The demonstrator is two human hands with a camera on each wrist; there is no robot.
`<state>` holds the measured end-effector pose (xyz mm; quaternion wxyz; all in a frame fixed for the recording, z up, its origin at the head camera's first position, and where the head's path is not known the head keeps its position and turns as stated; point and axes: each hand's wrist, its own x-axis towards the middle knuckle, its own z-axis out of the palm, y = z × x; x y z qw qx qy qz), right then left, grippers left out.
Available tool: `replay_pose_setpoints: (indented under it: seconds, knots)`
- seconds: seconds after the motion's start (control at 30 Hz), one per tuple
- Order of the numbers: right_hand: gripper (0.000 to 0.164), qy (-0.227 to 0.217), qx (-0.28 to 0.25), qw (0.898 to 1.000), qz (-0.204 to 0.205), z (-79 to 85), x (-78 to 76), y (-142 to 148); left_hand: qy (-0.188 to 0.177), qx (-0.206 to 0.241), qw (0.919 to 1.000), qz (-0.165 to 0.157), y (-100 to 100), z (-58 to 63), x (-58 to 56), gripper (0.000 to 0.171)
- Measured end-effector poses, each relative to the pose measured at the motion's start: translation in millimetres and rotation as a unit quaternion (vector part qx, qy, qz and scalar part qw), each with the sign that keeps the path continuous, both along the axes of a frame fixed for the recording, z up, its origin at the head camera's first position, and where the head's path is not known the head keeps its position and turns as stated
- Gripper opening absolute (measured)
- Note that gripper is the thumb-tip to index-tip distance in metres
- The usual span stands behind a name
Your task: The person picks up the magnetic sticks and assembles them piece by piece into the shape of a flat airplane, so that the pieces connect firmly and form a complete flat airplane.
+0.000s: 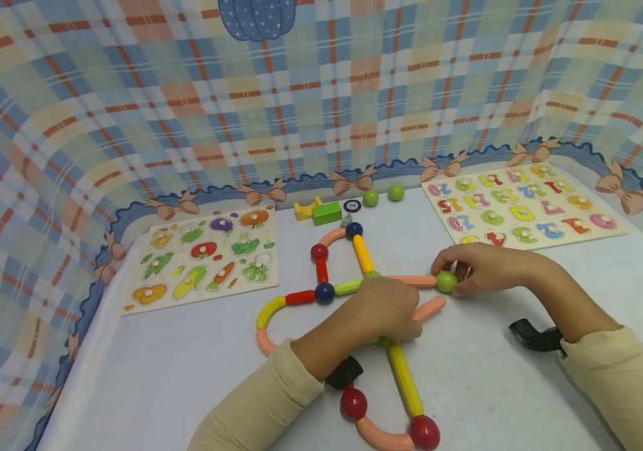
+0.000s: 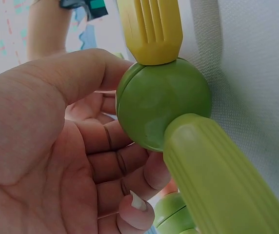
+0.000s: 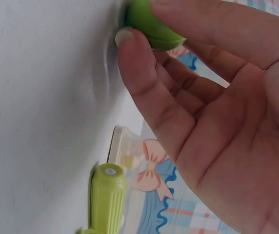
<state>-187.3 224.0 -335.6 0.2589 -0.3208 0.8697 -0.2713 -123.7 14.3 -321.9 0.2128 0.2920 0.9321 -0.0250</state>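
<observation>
My left hand (image 1: 389,307) curls round a green ball (image 2: 164,105), its thumb against one side. A yellow stick (image 2: 151,31) and a light green stick (image 2: 222,180) join that ball. A pink stick (image 1: 430,309) pokes out to the right from under this hand; its inner end is hidden. My right hand (image 1: 487,266) pinches another green ball (image 3: 151,27) between thumb and fingers. In the head view this ball sits at the right end of a long pink stick (image 1: 411,281), part of a flat frame of sticks and balls on the white table.
A vegetable puzzle board (image 1: 203,257) lies at left, a number puzzle board (image 1: 524,207) at back right. Green balls (image 1: 370,198), a green block (image 1: 327,213) and a yellow piece (image 1: 307,208) stand near the back edge. Red balls (image 1: 425,432) end the near section. A light green stick (image 3: 108,197) lies beyond my right hand.
</observation>
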Motion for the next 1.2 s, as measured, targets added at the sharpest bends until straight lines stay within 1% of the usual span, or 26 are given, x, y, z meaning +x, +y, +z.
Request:
replay_pose_setpoints:
  seconds: [0.13,0.27,0.33,0.43,0.6,0.77,1.07,1.13,1.2]
  knots:
    - [0.033,-0.031,-0.014,0.999,0.011,1.2,1.6,1.1,0.003,-0.007,0.9999,0.008,0.7,0.4,0.4,0.026]
    - [0.031,-0.065,-0.033,0.997,0.035,0.3,2.8,0.5,0.003,-0.014,0.9998,0.014,1.2,-0.6,1.2,0.025]
    - [0.030,-0.070,-0.035,0.996,0.041,-0.2,2.9,-0.3,0.002,-0.018,0.9997,0.015,1.1,-1.2,1.5,0.024]
    - [0.029,-0.068,-0.030,0.996,0.040,-0.4,2.7,-0.7,0.002,-0.019,0.9997,0.015,0.7,-1.6,1.7,0.024]
    - [0.027,-0.062,-0.022,0.997,0.039,0.1,2.6,1.0,0.003,-0.024,0.9996,0.017,-0.8,-0.4,2.1,0.028]
    - [0.028,-0.059,-0.025,0.997,0.041,-1.0,2.6,1.5,0.008,-0.024,0.9996,0.012,-1.8,0.1,1.8,0.027]
    - [0.030,-0.040,-0.069,0.996,0.039,-4.8,0.8,-4.9,0.015,-0.047,0.9985,0.025,2.4,-1.0,0.7,0.020]
    - [0.030,-0.030,-0.063,0.997,0.029,-2.9,0.2,-3.7,0.014,-0.053,0.9981,0.028,2.7,-0.3,0.5,0.020]
    - [0.030,-0.003,-0.042,0.999,0.005,2.7,-0.4,1.2,0.010,-0.055,0.9979,0.034,3.0,0.0,0.8,0.021]
